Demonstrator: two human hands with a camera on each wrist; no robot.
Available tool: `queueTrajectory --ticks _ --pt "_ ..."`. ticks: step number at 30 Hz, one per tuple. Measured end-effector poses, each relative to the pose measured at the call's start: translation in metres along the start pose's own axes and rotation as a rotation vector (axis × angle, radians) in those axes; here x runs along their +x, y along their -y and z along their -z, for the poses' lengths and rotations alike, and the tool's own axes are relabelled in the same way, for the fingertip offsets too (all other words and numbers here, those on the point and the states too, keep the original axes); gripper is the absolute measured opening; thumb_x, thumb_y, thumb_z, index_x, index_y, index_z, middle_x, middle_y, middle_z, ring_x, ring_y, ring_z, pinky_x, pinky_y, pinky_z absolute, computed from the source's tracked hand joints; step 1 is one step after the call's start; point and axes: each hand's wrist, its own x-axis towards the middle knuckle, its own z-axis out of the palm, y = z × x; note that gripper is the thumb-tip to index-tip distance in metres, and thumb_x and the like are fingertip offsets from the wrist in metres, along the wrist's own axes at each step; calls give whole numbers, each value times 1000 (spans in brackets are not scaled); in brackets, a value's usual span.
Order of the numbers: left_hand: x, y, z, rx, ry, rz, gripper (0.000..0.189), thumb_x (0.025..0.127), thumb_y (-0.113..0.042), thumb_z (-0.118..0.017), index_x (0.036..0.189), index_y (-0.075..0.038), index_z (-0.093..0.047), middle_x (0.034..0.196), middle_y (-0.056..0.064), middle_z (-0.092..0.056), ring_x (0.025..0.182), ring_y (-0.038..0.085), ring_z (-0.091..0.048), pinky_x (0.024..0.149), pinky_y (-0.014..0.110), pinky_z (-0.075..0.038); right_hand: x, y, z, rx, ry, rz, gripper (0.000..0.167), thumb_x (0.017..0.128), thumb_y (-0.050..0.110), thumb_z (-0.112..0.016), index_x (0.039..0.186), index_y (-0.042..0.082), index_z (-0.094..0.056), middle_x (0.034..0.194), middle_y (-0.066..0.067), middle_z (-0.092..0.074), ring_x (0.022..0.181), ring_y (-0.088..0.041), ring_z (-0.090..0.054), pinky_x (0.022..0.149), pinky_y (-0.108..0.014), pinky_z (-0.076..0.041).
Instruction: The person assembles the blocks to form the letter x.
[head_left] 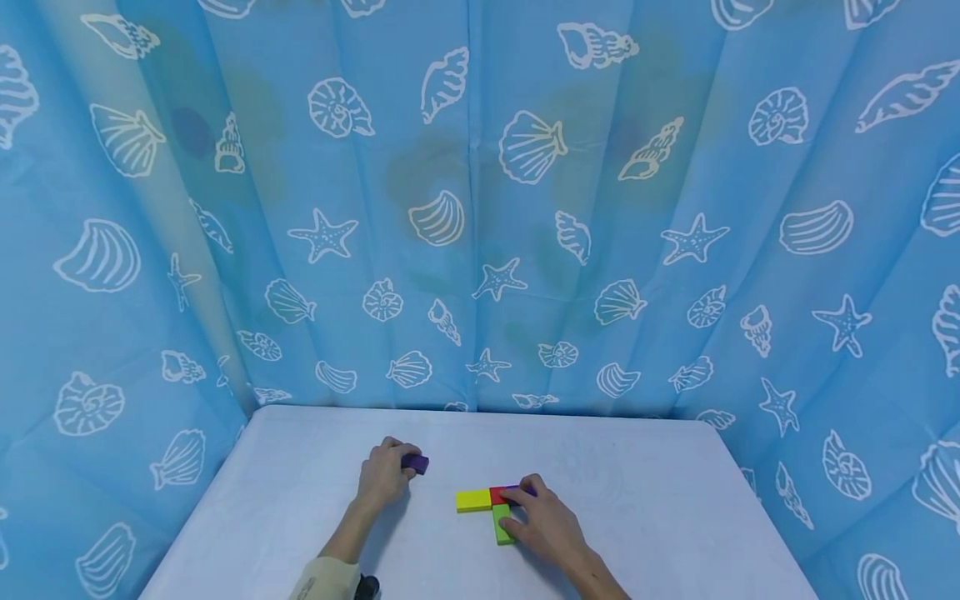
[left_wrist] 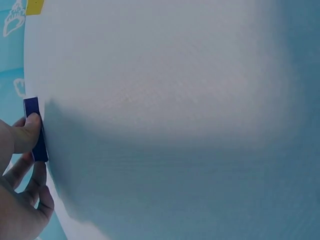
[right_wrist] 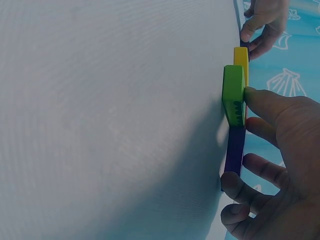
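So the whole room here is basically curtain: light blue, white shell and starfish print, some murky greenish-brown blotches, hanging at 9, 12 and 3 o'clock around a pale tabletop. The top looks smooth, its corners are rounded at the far end, and both hands throw soft shadows on it.

Left hand pinches a dark purple block between thumb and fingers, out at about 10 o'clock from the red block. Touching that red one: a yellow block at 9 and a green block at 6. Another purple block sits around 3, partly under the fingers.

Right hand has its fingers bent around that cluster, thumb against the green; can't tell if it's gripping or just touching. Cream sleeve down at 7 o'clock.
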Motion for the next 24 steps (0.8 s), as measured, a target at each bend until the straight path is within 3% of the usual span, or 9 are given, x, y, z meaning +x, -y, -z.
queueTrajectory --ticks 15,24 --pt "-1 -9 0 18 33 13 32 87 -15 -79 117 -22 -74 120 10 -61 109 33 -58 90 52 -48 -1 1 1 5 3 3 53 84 46 -77 132 26 -66 125 -5 -52 103 -24 -58 86 -49 -55" --pt "-1 -14 -4 86 10 -50 32 85 -15 -80 115 -23 -74 118 9 -63 103 31 -59 86 48 -48 -1 1 0 1 -1 2 53 83 45 -78 131 26 -67 124 -6 -53 102 -25 -59 84 -49 -55"
